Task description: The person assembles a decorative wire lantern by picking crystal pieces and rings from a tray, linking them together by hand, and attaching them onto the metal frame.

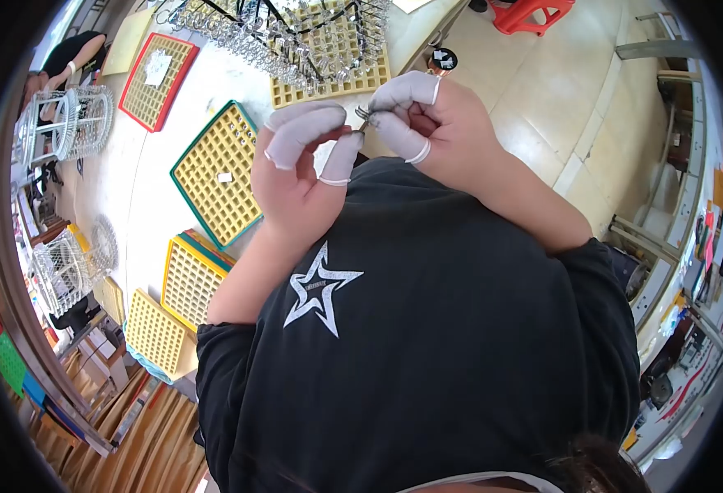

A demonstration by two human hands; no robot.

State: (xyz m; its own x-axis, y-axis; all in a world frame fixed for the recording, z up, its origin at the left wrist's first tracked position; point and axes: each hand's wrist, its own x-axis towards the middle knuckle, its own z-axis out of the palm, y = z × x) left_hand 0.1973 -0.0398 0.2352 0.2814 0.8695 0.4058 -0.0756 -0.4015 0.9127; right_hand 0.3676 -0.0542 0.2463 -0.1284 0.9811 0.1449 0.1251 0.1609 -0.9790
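Observation:
White finger covers sit on several fingers of both hands. Between my hands is a small dark metal piece (362,115), too small to name. My right hand (435,123) pinches it between thumb and forefinger, their covers smudged grey at the tips. From the other side my left hand (302,168) closes on its lower end with thumb and forefinger, while the other fingers curl above. Just beyond the hands, a rack of small shiny metal parts (320,62) hangs over a yellow gridded tray (370,85).
On the table at left lie a green-edged gridded tray (214,185), a red-edged tray (158,78) and yellow gridded trays (158,329). White wire racks (70,123) stand farther left, near another person's arm (74,66). A red stool (531,15) is at the top right.

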